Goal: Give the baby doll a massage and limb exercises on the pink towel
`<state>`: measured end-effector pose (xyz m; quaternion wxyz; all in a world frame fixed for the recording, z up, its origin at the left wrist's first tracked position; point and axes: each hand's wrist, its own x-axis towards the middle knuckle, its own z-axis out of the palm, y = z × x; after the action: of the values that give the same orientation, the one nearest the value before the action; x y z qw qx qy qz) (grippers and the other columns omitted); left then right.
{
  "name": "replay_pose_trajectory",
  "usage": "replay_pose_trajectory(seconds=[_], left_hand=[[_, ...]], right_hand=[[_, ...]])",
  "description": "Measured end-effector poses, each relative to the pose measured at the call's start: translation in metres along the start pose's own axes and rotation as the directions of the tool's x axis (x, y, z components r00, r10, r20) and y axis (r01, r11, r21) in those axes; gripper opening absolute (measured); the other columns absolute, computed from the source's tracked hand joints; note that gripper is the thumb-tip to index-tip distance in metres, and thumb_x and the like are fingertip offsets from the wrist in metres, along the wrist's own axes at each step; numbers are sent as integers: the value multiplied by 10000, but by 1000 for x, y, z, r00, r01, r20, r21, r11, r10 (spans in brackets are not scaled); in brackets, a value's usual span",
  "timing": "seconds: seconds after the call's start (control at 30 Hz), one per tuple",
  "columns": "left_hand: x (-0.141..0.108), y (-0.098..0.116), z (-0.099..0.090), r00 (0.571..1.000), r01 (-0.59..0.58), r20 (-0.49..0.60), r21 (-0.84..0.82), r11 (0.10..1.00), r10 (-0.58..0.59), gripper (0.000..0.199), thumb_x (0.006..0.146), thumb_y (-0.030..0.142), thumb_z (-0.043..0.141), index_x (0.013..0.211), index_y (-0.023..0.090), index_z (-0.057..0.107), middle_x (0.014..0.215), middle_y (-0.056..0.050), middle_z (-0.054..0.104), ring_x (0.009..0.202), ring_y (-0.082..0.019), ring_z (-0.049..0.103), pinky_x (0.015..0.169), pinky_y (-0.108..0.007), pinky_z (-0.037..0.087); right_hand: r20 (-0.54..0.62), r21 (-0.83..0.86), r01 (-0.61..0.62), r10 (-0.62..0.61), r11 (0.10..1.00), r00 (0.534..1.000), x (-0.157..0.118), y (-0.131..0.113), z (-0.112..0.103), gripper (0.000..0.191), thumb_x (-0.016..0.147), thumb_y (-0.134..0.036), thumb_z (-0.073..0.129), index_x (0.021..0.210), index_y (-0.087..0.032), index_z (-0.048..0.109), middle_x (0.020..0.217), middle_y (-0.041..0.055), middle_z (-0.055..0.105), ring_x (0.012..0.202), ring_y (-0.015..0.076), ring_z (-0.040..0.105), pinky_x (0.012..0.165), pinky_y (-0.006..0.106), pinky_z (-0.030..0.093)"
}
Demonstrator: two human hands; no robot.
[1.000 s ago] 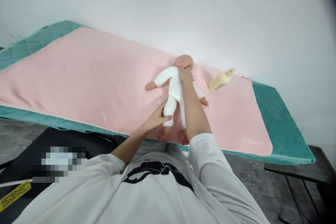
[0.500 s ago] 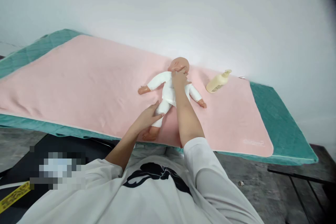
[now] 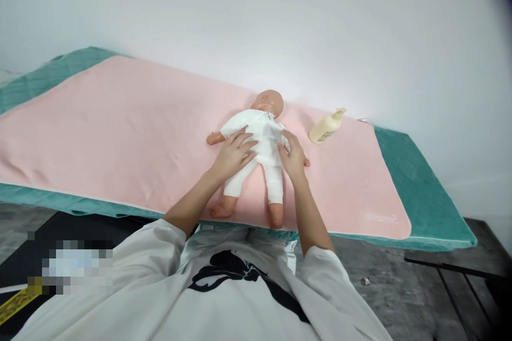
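A baby doll (image 3: 264, 130) in a white top and white trousers lies on its back on a pink mat (image 3: 132, 122), its head toward the wall and its bare feet toward me. My left hand (image 3: 235, 157) rests along the left side of the doll's torso, fingers spread over the white top. At the opposite side of the torso, my right hand (image 3: 293, 155) lies with its fingers apart, covering much of the doll's arm on that side. Neither hand is closed around anything.
A cream pump bottle (image 3: 325, 128) stands on the mat, right of the doll. Under the mat is a green padded cover (image 3: 424, 186). A pale wall (image 3: 256, 21) runs behind. Below right is a black metal frame (image 3: 448, 266); a black object (image 3: 48, 240) sits at lower left.
My right hand has come down from the doll's neck to the side of its torso. My left hand has moved up from the doll's leg to its torso. The doll's head has turned.
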<state>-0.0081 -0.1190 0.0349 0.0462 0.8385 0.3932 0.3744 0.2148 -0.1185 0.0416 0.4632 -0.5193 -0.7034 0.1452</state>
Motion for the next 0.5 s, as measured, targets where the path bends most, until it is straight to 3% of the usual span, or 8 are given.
replay_pose_trajectory(seconds=[0.1,0.23,0.37,0.5], left_hand=[[16,1,12,991,-125,44,1,992,124,270,964,371,501,1020,189,694,1111,-94,662,1137,-265,553,1056,-498,405],[24,1,27,969,-225,103,1,974,223,269,957,376,520,956,183,708,988,-90,681,969,-237,561,914,-424,461],[17,-5,33,967,-240,73,-42,970,243,230,951,351,544,984,191,707,1025,-79,688,985,-225,545,889,-387,460],[11,-12,32,978,-183,69,-152,971,195,219,928,369,590,1019,210,708,1073,-70,677,1018,-210,550,929,-380,458]], right_hand=[[-44,-26,78,-79,997,996,-30,6,3,277,956,-340,494,1154,-244,661,1286,84,624,1240,229,555,1097,444,443],[-101,24,190,-187,981,977,-46,21,11,246,926,-218,512,1070,-276,703,1184,58,666,1151,213,606,1058,440,472],[-126,109,208,-195,972,973,-53,31,22,264,902,-143,515,978,-278,729,1109,48,689,1083,202,624,992,429,498],[-145,187,168,-142,968,979,-57,36,29,267,891,-125,526,908,-285,740,1052,35,702,1064,196,625,955,418,507]])
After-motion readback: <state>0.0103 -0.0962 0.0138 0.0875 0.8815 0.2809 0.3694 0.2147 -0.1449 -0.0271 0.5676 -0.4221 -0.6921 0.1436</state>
